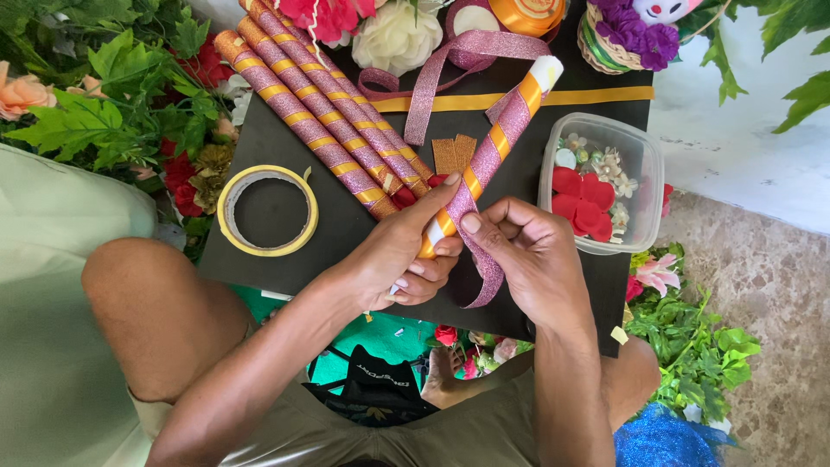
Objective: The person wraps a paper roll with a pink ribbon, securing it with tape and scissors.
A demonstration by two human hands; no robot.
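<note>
Knees and lap sit nearest, under a black board (285, 216) serving as worktop. On it, far left, lie four finished sticks (320, 112), side by side, running from far left toward near right. A tape roll (267, 210) lies left of them, and a clear tub (644, 186) of small flowers stands right.

One stick (497, 143) is in hand, its long axis slanting from the far right down to the near left. The left hand (393, 259) clenches its near end. The right hand (532, 259), just beside it on the right, pinches pink glitter ribbon (484, 268) against the stick; the loose tail curls nearward below both grips.
</note>
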